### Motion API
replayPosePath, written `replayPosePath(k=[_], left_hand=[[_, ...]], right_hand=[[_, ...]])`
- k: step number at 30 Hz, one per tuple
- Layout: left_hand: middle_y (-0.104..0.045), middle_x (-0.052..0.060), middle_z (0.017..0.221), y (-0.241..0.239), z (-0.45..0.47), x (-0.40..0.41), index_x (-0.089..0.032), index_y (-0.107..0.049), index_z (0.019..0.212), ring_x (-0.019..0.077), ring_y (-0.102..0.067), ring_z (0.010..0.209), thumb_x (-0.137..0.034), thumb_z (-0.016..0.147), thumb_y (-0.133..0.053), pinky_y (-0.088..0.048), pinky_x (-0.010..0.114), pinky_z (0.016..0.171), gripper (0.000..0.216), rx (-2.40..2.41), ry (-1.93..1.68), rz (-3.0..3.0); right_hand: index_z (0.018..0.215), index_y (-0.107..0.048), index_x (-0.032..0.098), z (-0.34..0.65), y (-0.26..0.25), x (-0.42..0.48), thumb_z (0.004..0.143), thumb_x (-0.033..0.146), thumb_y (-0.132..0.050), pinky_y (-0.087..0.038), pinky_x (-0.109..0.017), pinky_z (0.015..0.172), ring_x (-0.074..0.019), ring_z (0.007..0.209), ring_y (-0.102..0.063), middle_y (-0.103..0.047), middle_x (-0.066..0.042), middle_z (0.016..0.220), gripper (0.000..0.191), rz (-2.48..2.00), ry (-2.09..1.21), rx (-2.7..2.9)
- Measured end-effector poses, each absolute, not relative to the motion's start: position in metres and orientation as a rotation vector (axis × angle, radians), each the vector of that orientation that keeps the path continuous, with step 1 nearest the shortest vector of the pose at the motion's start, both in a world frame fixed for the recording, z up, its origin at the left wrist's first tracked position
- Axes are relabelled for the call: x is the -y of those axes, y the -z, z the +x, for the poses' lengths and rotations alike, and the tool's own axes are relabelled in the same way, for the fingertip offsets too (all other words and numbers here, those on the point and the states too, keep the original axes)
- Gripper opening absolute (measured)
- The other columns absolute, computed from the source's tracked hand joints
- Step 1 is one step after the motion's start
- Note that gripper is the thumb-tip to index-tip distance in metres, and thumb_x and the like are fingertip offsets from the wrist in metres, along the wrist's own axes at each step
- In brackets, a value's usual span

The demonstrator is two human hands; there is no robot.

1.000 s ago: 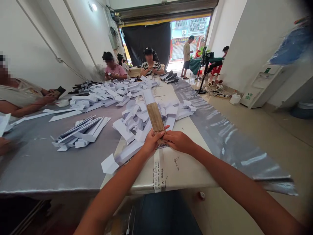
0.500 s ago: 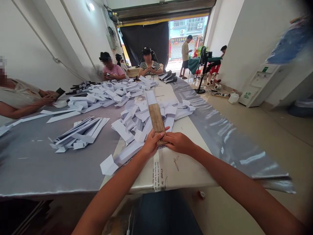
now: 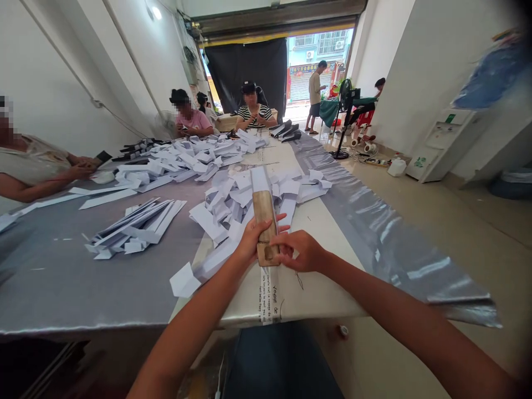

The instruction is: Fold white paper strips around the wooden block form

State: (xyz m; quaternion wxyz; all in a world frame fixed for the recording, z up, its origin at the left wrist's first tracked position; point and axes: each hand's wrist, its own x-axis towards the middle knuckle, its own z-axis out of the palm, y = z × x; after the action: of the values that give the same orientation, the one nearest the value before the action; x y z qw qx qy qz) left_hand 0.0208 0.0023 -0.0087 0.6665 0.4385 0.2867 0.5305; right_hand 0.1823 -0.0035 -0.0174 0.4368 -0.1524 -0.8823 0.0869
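My left hand (image 3: 254,238) is closed round a brown wooden block (image 3: 263,208), its thumb lying across the top. The block points away from me, with a cut across it and a small hollow in its near end. A white paper piece (image 3: 260,178) extends from the far end. Beside the near end is my right hand (image 3: 302,250), fingers bent and apart, fingertips at the block's right edge. Folded white paper pieces (image 3: 220,213) lie heaped just beyond the hands, and one long folded strip (image 3: 216,259) sits left of the block.
A stack of paper strips (image 3: 137,227) lies left on the grey-covered table (image 3: 54,277). A larger paper heap (image 3: 178,158) and black items (image 3: 286,131) are farther back. Co-workers sit at the left and far end. A fan (image 3: 344,116) and water dispenser (image 3: 440,144) stand right.
The wooden block has moved nearer to me, and its near end now shows. My right hand has loosened from the block and shifted down and slightly right. My left thumb lies higher along the block.
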Motion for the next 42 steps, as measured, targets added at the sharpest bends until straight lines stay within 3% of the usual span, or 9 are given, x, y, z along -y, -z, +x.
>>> replayPosePath(k=[3, 5, 7, 11, 17, 23, 32, 37, 42], left_hand=[[-0.064, 0.016, 0.115, 0.01, 0.031, 0.009, -0.014, -0.052, 0.111, 0.0267, -0.068, 0.088, -0.029, 0.072, -0.071, -0.053, 0.042, 0.081, 0.046, -0.66, -1.101, 1.093], [-0.062, 0.016, 0.118, 0.01, 0.04, 0.018, -0.016, -0.051, 0.114, 0.0279, -0.068, 0.09, -0.028, 0.07, -0.073, -0.051, 0.045, 0.084, 0.05, -0.629, -1.002, 1.146], [-0.061, 0.017, 0.121, 0.009, 0.048, 0.026, -0.017, -0.051, 0.114, 0.0296, -0.066, 0.095, -0.027, 0.07, -0.074, -0.049, 0.047, 0.087, 0.051, -0.624, -0.924, 1.199], [-0.06, 0.018, 0.121, 0.008, 0.056, 0.034, -0.017, -0.051, 0.114, 0.0308, -0.066, 0.097, -0.027, 0.069, -0.075, -0.049, 0.046, 0.086, 0.051, -0.648, -0.882, 1.229], [-0.059, 0.02, 0.121, 0.008, 0.052, 0.03, -0.015, -0.047, 0.116, 0.0308, -0.067, 0.092, -0.029, 0.072, -0.073, -0.05, 0.046, 0.084, 0.053, -0.611, -0.864, 1.053], [-0.06, 0.019, 0.12, 0.011, 0.047, 0.025, -0.017, -0.046, 0.115, 0.0304, -0.067, 0.09, -0.03, 0.073, -0.071, -0.051, 0.044, 0.079, 0.05, -0.618, -0.846, 0.978], [-0.06, 0.018, 0.121, 0.009, 0.047, 0.03, -0.018, -0.046, 0.119, 0.0283, -0.068, 0.091, -0.027, 0.071, -0.074, -0.05, 0.043, 0.082, 0.056, -0.577, -0.754, 1.169], [-0.062, 0.019, 0.117, 0.009, 0.053, 0.03, -0.016, -0.048, 0.116, 0.0278, -0.068, 0.086, -0.03, 0.069, -0.075, -0.052, 0.04, 0.076, 0.057, -0.641, -0.775, 1.167], [-0.062, 0.019, 0.118, 0.01, 0.054, 0.028, -0.015, -0.05, 0.113, 0.0272, -0.069, 0.084, -0.03, 0.069, -0.075, -0.053, 0.038, 0.072, 0.052, -0.683, -0.782, 1.055]], right_hand=[[0.1, -0.052, 0.024, 0.189, 0.008, -0.008, 0.084, 0.029, -0.057, -0.047, -0.024, 0.065, -0.011, 0.069, -0.057, -0.059, 0.001, 0.082, 0.018, -0.64, -0.4, 1.581], [0.105, -0.049, 0.025, 0.196, -0.002, -0.019, 0.077, 0.036, -0.064, -0.05, -0.027, 0.073, -0.0153, 0.091, -0.058, -0.057, -0.005, 0.109, 0.034, -0.747, -0.454, 1.292], [0.112, -0.047, 0.025, 0.203, -0.011, -0.027, 0.074, 0.043, -0.065, -0.051, -0.03, 0.08, -0.0189, 0.103, -0.057, -0.054, -0.008, 0.122, 0.045, -0.769, -0.659, 1.27], [0.108, -0.057, 0.021, 0.212, -0.018, -0.032, 0.078, 0.047, -0.06, -0.051, -0.038, 0.086, -0.0246, 0.101, -0.063, -0.068, -0.008, 0.105, 0.041, -0.749, -1.157, 1.361], [0.104, -0.066, 0.018, 0.219, -0.016, -0.032, 0.079, 0.046, -0.059, -0.051, -0.04, 0.086, -0.0263, 0.101, -0.064, -0.072, -0.006, 0.101, 0.038, -0.675, -1.334, 1.372], [0.104, -0.068, 0.021, 0.217, -0.019, -0.027, 0.079, 0.044, -0.062, -0.044, -0.038, 0.096, -0.0239, 0.105, -0.063, -0.071, -0.004, 0.106, 0.035, -0.656, -1.244, 1.582], [0.106, -0.064, 0.018, 0.224, -0.028, -0.026, 0.064, 0.026, -0.076, -0.051, -0.039, 0.085, -0.0229, 0.091, -0.067, -0.071, -0.006, 0.099, 0.044, -0.678, -1.443, 1.373], [0.093, -0.065, 0.017, 0.214, -0.02, -0.026, 0.06, 0.031, -0.08, -0.053, -0.037, 0.08, -0.0223, 0.086, -0.066, -0.071, -0.006, 0.095, 0.039, -0.815, -1.214, 1.242], [0.1, -0.065, 0.018, 0.216, -0.014, -0.029, 0.066, 0.036, -0.076, -0.051, -0.039, 0.088, -0.0246, 0.099, -0.064, -0.069, -0.008, 0.106, 0.041, -0.862, -1.008, 1.279]])
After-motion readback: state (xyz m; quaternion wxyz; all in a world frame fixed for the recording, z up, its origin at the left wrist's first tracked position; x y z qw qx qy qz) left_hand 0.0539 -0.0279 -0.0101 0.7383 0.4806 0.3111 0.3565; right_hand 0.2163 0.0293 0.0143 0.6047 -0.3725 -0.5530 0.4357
